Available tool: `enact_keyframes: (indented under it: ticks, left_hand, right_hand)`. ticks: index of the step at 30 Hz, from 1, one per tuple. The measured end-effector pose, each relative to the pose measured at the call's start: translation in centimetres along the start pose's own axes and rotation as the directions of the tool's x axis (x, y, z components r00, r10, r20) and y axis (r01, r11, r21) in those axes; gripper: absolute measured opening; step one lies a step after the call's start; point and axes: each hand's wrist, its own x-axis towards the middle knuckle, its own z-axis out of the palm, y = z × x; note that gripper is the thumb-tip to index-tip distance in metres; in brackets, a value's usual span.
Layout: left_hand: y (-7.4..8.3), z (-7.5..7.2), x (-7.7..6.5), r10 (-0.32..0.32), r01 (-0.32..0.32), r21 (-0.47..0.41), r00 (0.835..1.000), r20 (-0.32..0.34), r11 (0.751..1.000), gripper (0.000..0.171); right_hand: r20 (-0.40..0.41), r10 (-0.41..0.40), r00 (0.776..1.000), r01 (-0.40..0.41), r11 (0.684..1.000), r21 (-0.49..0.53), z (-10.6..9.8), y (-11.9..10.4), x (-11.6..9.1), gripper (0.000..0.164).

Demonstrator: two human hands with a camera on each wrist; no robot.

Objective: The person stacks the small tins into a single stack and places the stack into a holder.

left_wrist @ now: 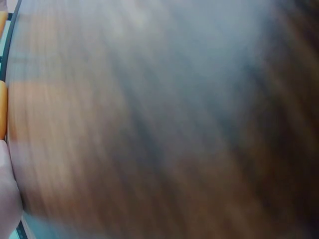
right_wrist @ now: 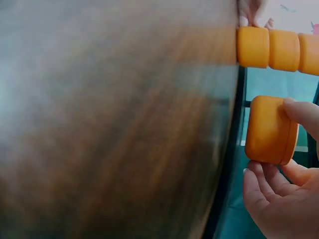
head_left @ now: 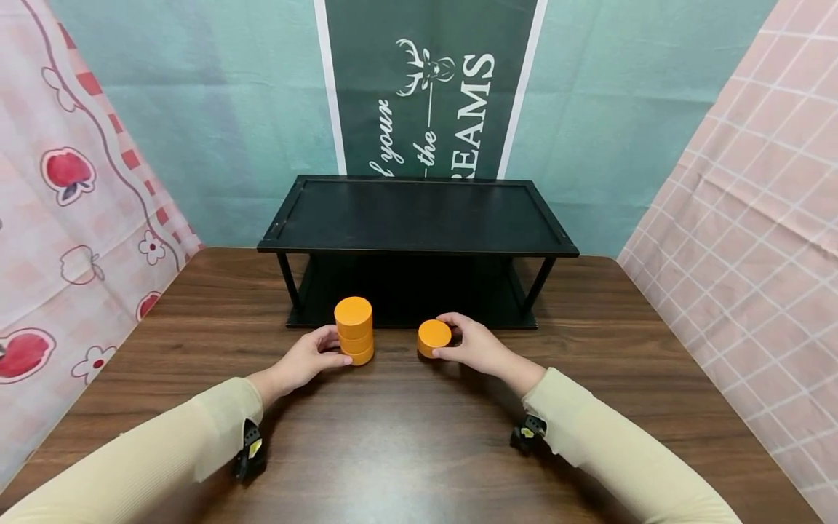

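Three orange round containers stand in an upright stack (head_left: 355,331) on the table. My left hand (head_left: 304,359) holds the stack low down, thumb in front and fingers behind. A similar single orange container (right_wrist: 271,130), with a seam near its top, is in my right hand (head_left: 476,348), gripped between thumb and fingers to the right of the stack. In the right wrist view, a thin gap seems to show between this container and the tabletop. The left wrist view is mostly blurred wood, with a sliver of my left hand and orange at its left edge.
Behind both hands stands a low black two-level shelf (head_left: 419,215), its front edge close to the containers. The brown wooden table (head_left: 406,444) extends around it. Patterned cloths hang at the back and both sides.
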Motion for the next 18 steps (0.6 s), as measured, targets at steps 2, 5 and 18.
enact_keyframes:
  ticks: [2, 5, 18]
  left_hand:
    - [0.1, 0.1, 0.1, -0.014, 0.014, -0.013, 1.0, 0.002, 1.0, 0.051]
    - [0.3, 0.0, 0.0, -0.045, 0.045, -0.033, 0.999, 0.003, 0.998, 0.052]
    - [0.2, 0.0, 0.1, -0.064, 0.064, -0.031, 0.998, 0.0, 0.997, 0.051]
  right_hand:
    - [-0.02, -0.007, 1.0, 0.007, 1.0, 0.013, -0.3, -0.1, 0.0, 0.058]
    - [-0.03, -0.012, 0.999, 0.013, 1.0, 0.02, -0.5, -0.5, 0.2, 0.059]
    - [-0.082, -0.023, 0.996, 0.023, 1.0, 0.01, -2.9, -2.2, 0.7, 0.06]
